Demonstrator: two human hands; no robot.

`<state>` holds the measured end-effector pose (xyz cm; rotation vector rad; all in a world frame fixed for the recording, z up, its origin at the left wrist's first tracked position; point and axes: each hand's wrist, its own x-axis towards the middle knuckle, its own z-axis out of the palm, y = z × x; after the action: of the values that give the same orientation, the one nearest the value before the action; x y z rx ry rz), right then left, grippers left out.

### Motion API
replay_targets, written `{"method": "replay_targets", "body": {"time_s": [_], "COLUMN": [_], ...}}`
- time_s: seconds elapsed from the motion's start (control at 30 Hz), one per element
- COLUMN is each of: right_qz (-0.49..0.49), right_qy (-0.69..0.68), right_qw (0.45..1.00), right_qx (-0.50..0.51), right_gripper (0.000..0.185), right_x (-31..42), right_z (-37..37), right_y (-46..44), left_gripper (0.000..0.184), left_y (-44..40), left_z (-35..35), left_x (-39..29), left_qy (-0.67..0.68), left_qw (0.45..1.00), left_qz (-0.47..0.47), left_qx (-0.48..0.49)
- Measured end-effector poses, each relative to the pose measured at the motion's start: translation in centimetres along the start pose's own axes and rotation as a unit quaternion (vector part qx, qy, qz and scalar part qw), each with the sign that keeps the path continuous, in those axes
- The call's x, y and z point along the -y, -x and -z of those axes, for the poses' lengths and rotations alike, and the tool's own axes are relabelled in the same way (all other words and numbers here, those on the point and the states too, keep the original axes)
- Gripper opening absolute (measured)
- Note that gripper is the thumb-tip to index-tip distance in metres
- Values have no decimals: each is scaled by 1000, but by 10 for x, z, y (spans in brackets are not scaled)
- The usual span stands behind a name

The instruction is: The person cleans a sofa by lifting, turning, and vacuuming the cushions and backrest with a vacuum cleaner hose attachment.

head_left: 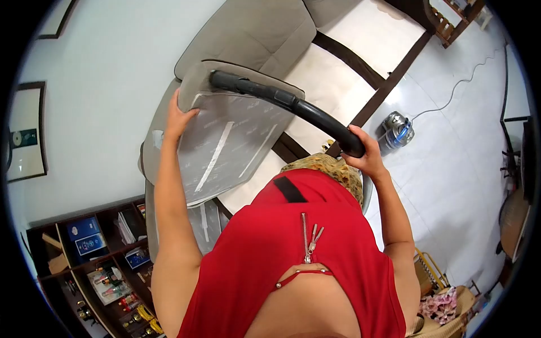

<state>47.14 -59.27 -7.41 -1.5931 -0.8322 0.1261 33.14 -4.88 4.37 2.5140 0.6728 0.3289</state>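
My left hand (181, 117) grips the edge of a grey sofa cushion (194, 84), which is tilted up so its pale plastic-covered underside (231, 141) shows. My right hand (367, 153) is wrapped round the lower end of a black vacuum tube (315, 115). The tube curves up to the left, and its far end rests at the cushion's upper edge, close to my left hand. Beyond the cushion stands the grey sofa back (248, 36).
The white sofa base (327, 73) has dark wooden rails (352, 62). A vacuum cleaner (397, 132) with a cord stands on the tiled floor (445, 169). A dark shelf (79, 265) holding several items is at the lower left. Framed pictures hang on the wall.
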Motion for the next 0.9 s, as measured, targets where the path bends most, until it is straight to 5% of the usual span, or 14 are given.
{"method": "replay_targets", "body": {"time_s": [0.13, 0.27, 0.43, 0.57, 0.7, 0.9], "right_qz": [-30, -108, 138, 220, 160, 43], "right_qy": [103, 55, -12, -7, -51, 66], "right_qw": [994, 992, 988, 967, 975, 986], "right_qx": [29, 39, 69, 127, 149, 146], "right_gripper": [70, 75, 70, 69, 68, 71], "right_x": [8, 26, 91, 124, 92, 34], "right_z": [-9, -19, -47, -95, -115, -108], "right_y": [-1, 5, -38, -70, -78, -51], "left_gripper": [93, 93, 93, 93, 93, 94], "left_y": [35, 78, 126, 155, 184, 229], "left_z": [57, 109, 131, 147, 158, 180], "left_x": [7, 39, 56, 64, 94, 92], "left_qy": [46, 78, 75, 80, 122, 176], "left_qw": [998, 992, 984, 980, 968, 942], "left_qz": [49, 82, 124, 129, 150, 209], "left_qx": [-14, -53, -105, -126, -160, -194]}}
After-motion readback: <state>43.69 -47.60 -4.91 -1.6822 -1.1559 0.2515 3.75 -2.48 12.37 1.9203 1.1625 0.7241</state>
